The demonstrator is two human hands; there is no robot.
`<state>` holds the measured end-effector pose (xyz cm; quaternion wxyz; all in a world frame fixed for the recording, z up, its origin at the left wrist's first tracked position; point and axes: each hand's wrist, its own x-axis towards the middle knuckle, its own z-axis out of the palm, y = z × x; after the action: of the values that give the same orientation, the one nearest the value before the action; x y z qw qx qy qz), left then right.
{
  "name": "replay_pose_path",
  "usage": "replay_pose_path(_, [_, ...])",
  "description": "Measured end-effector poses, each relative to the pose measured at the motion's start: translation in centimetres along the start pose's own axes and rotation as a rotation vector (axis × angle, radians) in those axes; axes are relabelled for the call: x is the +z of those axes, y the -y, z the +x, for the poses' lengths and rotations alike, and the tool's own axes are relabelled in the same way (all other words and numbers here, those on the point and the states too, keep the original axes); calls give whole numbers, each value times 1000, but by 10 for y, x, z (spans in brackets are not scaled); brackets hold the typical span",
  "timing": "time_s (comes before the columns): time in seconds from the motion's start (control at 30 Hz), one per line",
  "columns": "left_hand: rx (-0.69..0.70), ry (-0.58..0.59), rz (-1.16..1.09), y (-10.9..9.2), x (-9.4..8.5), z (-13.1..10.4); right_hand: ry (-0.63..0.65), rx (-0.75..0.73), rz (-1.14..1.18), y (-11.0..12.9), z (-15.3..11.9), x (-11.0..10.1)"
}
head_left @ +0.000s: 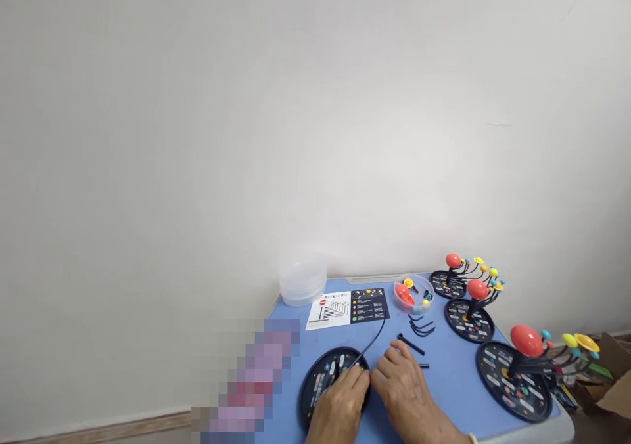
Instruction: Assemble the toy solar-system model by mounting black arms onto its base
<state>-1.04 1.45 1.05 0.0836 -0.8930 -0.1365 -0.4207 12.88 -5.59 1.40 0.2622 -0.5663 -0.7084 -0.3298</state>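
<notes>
My left hand (342, 401) lies over a round black base (315, 381) printed with small coloured planets and labels. Its fingers are closed at the lower end of a long curved black rod (375, 339), which rises up and to the right. Beside the base's right rim is my right hand (401, 388), its fingers curled in; whatever they hold, if anything, is hidden. Just beyond that hand lie a straight black post (411, 344) with a ringed end and a shorter black stick (424, 366), partly covered. Several small curved black rods (421, 328) rest farther back.
A printed instruction sheet (332, 309) lies behind the base. Stacked clear tubs (303, 283) stand at back left. A clear dish (414, 293) holds red, yellow and blue parts. Three assembled planet models (526, 340) line the blue table's right side; cardboard boxes (616, 391) lie beyond.
</notes>
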Motion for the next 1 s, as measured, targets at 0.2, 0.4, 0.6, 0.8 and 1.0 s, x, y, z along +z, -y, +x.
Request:
replay_pose_path(0.2, [0, -15, -18, 0, 1, 0, -5, 38, 20, 3, -5, 0])
replay_pose_path(0.4, [-13, -9, -35, 0, 3, -2, -26, 20, -3, 3, -5, 0])
replay_pose_path(0.6, [-1, -6, -8, -4, 2, -2, -49, 66, 125, 2, -3, -7])
replay_pose_path(0.8, [-2, 8, 13, -6, -1, 1, -110, 0, 47, 4, -2, -5])
replay_pose_path(1.0, [-4, 1, -8, -6, 2, -2, -86, 106, 160, 3, -3, -8])
